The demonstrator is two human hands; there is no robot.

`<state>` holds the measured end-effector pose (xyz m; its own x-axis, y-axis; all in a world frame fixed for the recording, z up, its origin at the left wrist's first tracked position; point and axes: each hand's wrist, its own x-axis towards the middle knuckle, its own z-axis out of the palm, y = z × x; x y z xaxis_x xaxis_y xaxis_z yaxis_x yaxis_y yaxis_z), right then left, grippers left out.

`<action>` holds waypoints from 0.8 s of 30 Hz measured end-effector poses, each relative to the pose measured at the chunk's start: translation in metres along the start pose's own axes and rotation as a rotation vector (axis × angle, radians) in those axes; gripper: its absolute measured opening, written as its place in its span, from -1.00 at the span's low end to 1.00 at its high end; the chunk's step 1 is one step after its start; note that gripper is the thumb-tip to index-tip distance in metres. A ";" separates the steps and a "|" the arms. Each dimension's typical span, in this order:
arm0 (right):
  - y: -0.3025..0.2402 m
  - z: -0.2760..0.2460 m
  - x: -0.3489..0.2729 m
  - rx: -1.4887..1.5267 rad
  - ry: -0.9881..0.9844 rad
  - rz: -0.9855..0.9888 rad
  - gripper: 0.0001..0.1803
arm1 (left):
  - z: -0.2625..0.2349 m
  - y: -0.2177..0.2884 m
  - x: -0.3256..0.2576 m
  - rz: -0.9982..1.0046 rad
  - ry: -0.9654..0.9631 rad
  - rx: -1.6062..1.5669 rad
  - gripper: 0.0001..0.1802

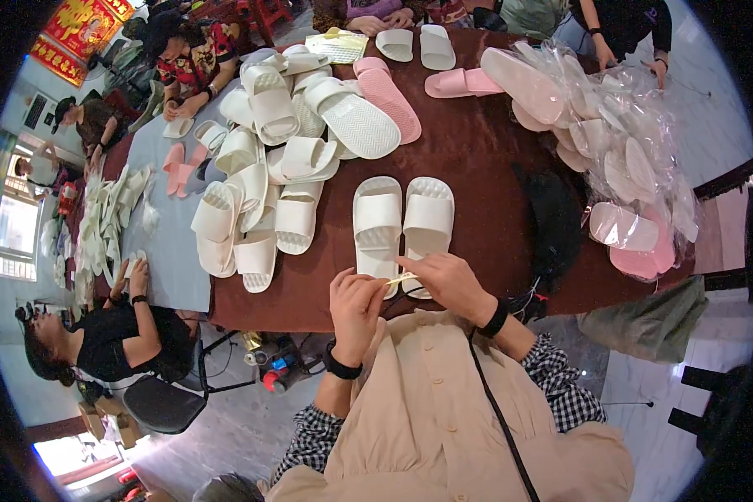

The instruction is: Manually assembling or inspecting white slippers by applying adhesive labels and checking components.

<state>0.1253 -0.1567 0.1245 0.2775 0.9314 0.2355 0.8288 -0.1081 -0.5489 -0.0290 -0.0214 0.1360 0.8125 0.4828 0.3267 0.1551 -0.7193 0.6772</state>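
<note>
Between my left hand (356, 311) and my right hand (448, 289), a small pale yellow strip (400, 279) is pinched at the table's near edge. Both hands have their fingers closed on it; whether it is a sticker or a paper tag is too small to tell. Just beyond lie two white slide slippers side by side, the left slipper (377, 213) and the right slipper (429, 209), toes pointing away from me. My fingers partly cover their heel ends.
A heap of white slippers (272, 163) lies left on the brown cloth (477, 188), with a pink slipper (386, 99) at its far side. Clear-bagged slippers (619, 159) fill the right. A black object (548, 226) lies nearer. Other people sit around the table.
</note>
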 end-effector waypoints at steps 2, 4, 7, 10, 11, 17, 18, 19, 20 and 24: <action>-0.002 0.000 -0.001 -0.004 0.034 0.027 -0.50 | 0.001 0.002 0.001 0.051 0.023 -0.001 -0.89; -0.004 0.000 -0.001 -0.033 0.079 0.009 -0.45 | -0.001 0.007 0.003 -0.050 0.005 -0.110 -0.87; -0.001 -0.004 -0.001 -0.029 0.114 -0.114 -0.43 | -0.002 0.007 0.004 -0.179 -0.040 -0.266 -0.82; -0.002 -0.005 -0.002 -0.015 0.123 -0.123 -0.43 | -0.001 0.002 0.004 -0.186 -0.087 -0.317 -0.79; -0.002 -0.006 -0.001 -0.015 0.123 -0.123 -0.43 | -0.001 0.000 0.003 -0.164 -0.107 -0.320 -0.77; -0.001 -0.004 -0.003 0.038 0.091 -0.136 -0.46 | 0.004 0.001 0.000 -0.263 -0.136 -0.396 -0.82; -0.004 -0.006 -0.002 0.037 0.102 -0.144 -0.48 | 0.005 0.000 0.000 -0.263 -0.137 -0.396 -0.82; -0.008 -0.008 0.000 0.035 0.113 -0.153 -0.49 | 0.006 -0.001 0.000 -0.218 -0.110 -0.320 -0.84; -0.010 -0.010 0.001 0.035 0.113 -0.154 -0.49 | 0.006 -0.002 -0.001 -0.172 -0.083 -0.245 -0.85; -0.010 -0.009 0.003 0.023 0.230 -0.178 -0.60 | 0.008 0.001 0.000 -0.115 -0.065 -0.132 -0.87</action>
<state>0.1218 -0.1560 0.1376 0.2339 0.8313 0.5042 0.8640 0.0601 -0.4999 -0.0245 -0.0259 0.1313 0.8291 0.5213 0.2019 0.1772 -0.5875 0.7895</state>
